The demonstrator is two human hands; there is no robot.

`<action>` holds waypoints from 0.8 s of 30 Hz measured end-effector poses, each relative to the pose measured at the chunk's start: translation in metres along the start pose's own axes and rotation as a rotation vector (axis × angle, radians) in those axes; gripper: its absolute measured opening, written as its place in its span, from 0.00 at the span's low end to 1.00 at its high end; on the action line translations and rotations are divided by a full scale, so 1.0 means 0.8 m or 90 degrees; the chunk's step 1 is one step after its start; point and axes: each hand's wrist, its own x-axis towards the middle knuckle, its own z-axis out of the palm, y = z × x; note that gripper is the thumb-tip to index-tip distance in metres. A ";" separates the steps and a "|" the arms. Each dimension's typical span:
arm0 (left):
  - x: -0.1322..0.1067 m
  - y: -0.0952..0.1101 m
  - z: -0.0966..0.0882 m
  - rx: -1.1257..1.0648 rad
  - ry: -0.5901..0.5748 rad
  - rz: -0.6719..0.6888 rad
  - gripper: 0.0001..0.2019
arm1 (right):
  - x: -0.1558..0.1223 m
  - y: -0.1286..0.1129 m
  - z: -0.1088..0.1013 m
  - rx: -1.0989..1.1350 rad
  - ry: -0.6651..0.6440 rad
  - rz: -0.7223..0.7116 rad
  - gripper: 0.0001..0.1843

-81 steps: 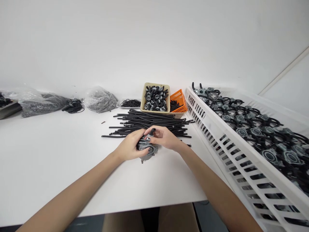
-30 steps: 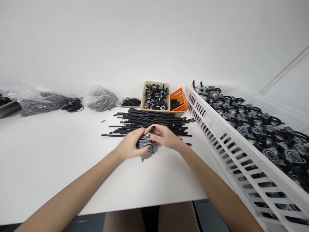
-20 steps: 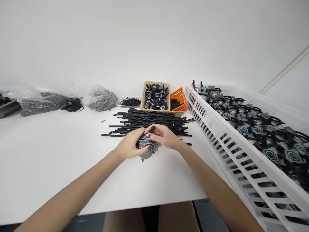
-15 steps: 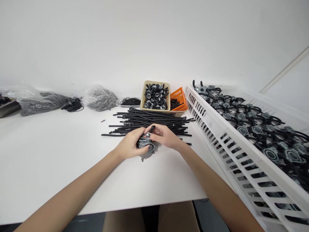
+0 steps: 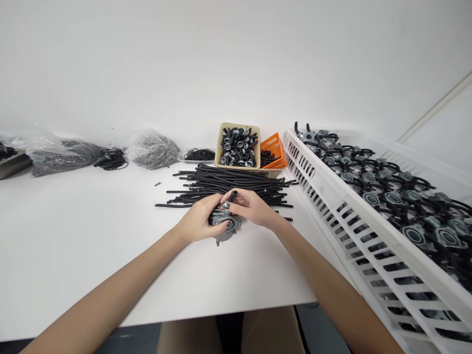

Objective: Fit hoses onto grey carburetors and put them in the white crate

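Both my hands are close together over the white table, holding a grey metal carburetor [image 5: 228, 225] with a round port facing up toward me. My left hand [image 5: 199, 221] wraps around its near left side and hides much of the body. My right hand [image 5: 250, 207] pinches a short black rubber hose [image 5: 233, 195] that stands up from the carburetor. Just beyond my hands lies a loose pile of cut black rubber hoses [image 5: 224, 181], almost touching my fingers.
A beige tray of black-and-silver fittings [image 5: 238, 129] and an orange basket [image 5: 273, 152] stand behind the pile. To the right, a white slatted crate [image 5: 332, 206] holds several carburetors with hoses. Plastic bags of dark parts [image 5: 152, 151] and a dish of black rings [image 5: 199, 155] lie at the back left.
My hands and the carburetor have shifted slightly toward the hose pile, and the carburetor has turned a little. Both hands keep their hold.
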 end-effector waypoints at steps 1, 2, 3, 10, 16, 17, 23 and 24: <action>0.000 0.000 0.000 -0.001 0.000 0.001 0.13 | 0.000 0.000 0.000 0.001 0.000 0.001 0.14; -0.001 -0.001 0.000 -0.001 0.000 0.001 0.13 | 0.000 0.000 0.000 0.001 0.000 0.003 0.14; -0.001 -0.001 0.001 -0.002 0.001 0.001 0.13 | 0.000 0.001 -0.001 0.000 0.001 0.004 0.14; -0.001 -0.003 0.002 0.005 -0.003 0.004 0.14 | 0.001 0.001 -0.001 0.000 0.002 0.006 0.14; -0.002 -0.005 0.003 0.010 0.001 0.005 0.13 | 0.001 0.001 0.000 -0.002 0.008 0.010 0.13; -0.002 -0.005 0.003 0.010 0.001 0.005 0.14 | 0.001 0.001 0.000 -0.001 0.008 0.011 0.13; -0.001 -0.004 0.003 0.008 0.002 -0.002 0.14 | 0.001 0.001 0.000 -0.007 0.011 0.009 0.13; -0.001 -0.004 0.003 0.009 0.003 -0.001 0.14 | 0.001 0.001 0.000 -0.011 0.013 0.009 0.13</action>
